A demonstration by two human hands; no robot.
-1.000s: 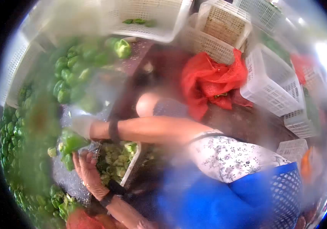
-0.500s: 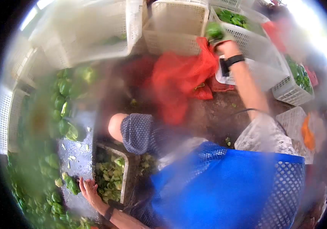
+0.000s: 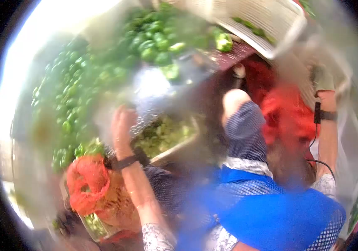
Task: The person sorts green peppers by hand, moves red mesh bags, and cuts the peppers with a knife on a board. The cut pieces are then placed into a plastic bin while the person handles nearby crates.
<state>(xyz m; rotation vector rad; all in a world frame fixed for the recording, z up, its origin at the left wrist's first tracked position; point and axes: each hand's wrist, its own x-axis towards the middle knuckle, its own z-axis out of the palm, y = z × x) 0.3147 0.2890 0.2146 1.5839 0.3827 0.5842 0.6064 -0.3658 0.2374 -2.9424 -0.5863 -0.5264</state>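
Observation:
My left hand point(image 3: 123, 125) is at the near edge of a wet metal work surface point(image 3: 151, 85), its fingers smeared by blur. Beyond it, green bell peppers point(image 3: 149, 44) lie in a large heap. Just right of that hand is a bin of pale green trimmings point(image 3: 162, 134). My right hand point(image 3: 324, 79) is stretched out to the far right, beside a red mesh bag point(image 3: 287, 113). Blur hides its fingers and whatever may be in them. A pale-topped pepper point(image 3: 223, 42) sits at the far end of the surface.
A white slatted crate point(image 3: 285, 29) with some green peppers stands at the top right. An orange-red mesh sack point(image 3: 87, 184) is at the lower left, next to a container of pale green pieces point(image 3: 95, 226). My knee point(image 3: 234, 102) juts out between surface and bag.
The view has swung left, bringing the pepper heap and the orange-red sack into sight. A green pepper showed at my right hand earlier; it can no longer be made out there.

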